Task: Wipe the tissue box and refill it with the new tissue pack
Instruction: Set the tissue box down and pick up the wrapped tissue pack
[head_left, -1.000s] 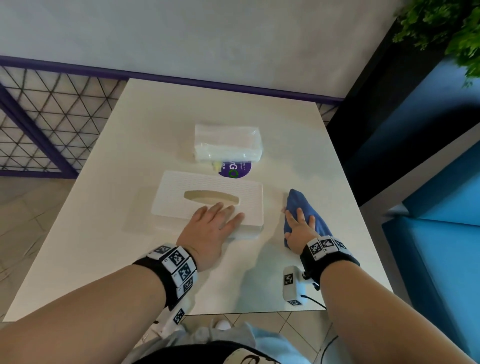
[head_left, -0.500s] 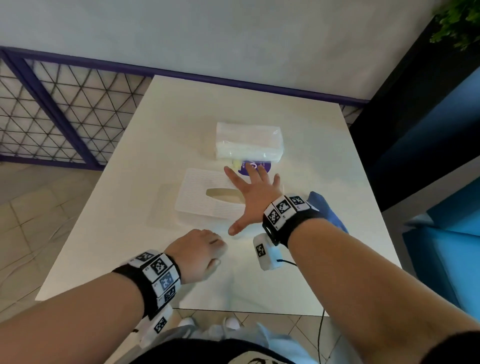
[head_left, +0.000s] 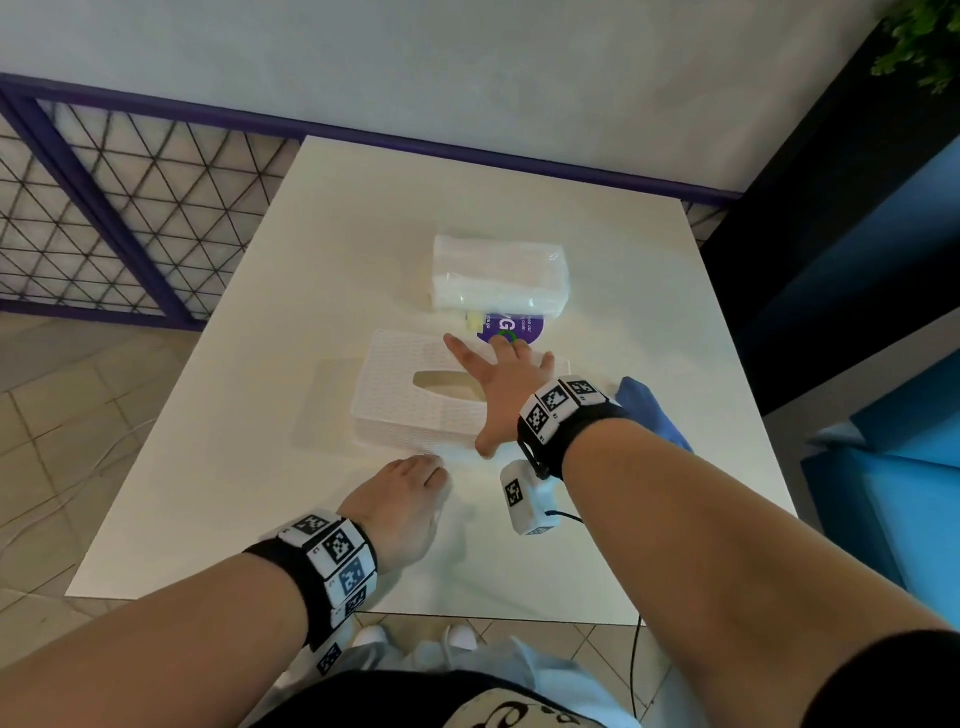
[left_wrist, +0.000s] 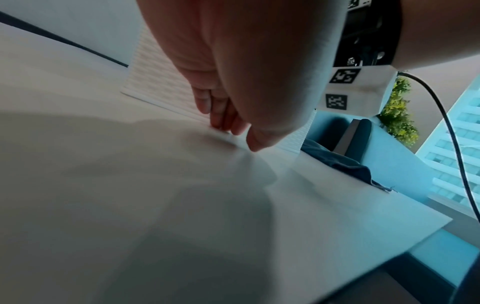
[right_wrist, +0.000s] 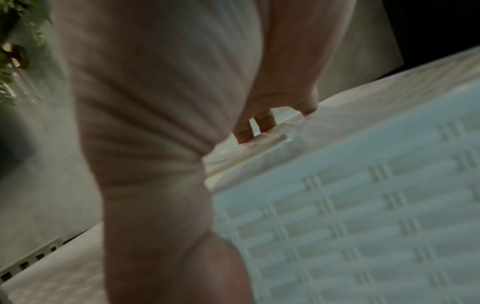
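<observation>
The white woven-pattern tissue box lies flat mid-table, its oval slot facing up. My right hand is spread over the box's right half, fingers straight and reaching its far edge; the right wrist view shows the fingertips touching the box top. My left hand rests on the table just in front of the box, fingers loosely bent, tips by the box's bottom edge, holding nothing. The wrapped tissue pack lies behind the box. The blue cloth lies right of the box, untouched.
A round purple sticker sits on the white table between pack and box. A wall runs along the table's far edge, a mesh railing stands at the left, and blue seating at the right. A cable hangs from my right wrist.
My right hand left the blue cloth and moved left onto the box top. My left hand came off the box and drew back to the table in front of it.
</observation>
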